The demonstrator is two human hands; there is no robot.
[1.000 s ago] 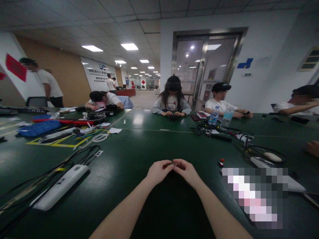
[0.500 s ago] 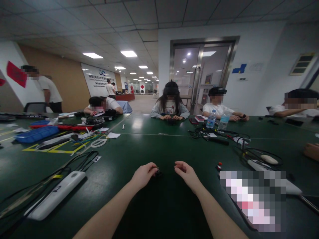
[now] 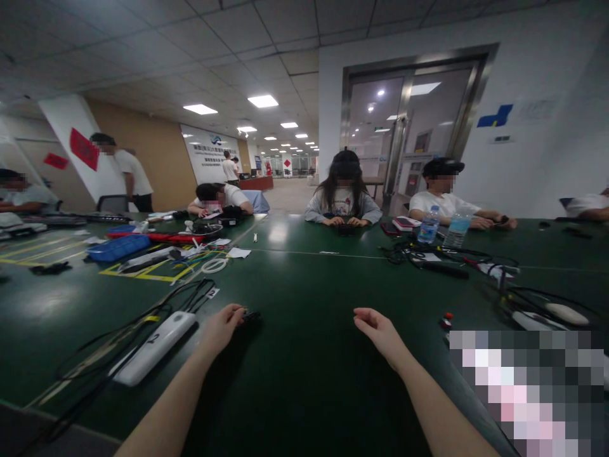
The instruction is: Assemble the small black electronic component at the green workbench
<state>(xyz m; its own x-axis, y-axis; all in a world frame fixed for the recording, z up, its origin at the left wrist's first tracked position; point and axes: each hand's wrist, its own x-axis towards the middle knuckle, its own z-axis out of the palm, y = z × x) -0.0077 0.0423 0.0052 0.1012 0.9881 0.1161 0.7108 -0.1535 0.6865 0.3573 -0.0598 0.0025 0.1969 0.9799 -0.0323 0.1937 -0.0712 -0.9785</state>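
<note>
My left hand (image 3: 220,331) is over the green table, left of the middle. Its thumb and fingers are closed on a small black object (image 3: 251,316), whose kind is too dark and small to make out. Part of that object sticks out to the right of the fingertips. Across from it, my right hand (image 3: 379,334) hovers with curved fingers and a gap between thumb and forefinger. I see nothing in it. A wide stretch of dark green tabletop (image 3: 304,317) lies between the two hands.
A white power strip (image 3: 155,349) with black cables lies left of my left arm. A small red-topped item (image 3: 446,320) and a blurred-out flat thing (image 3: 523,393) are at right. Further off are a blue tray (image 3: 118,247), water bottles (image 3: 429,225) and seated people.
My left hand has moved left with the black object, widening the gap between my hands. The view has turned left, so the room and table items appear shifted right.
</note>
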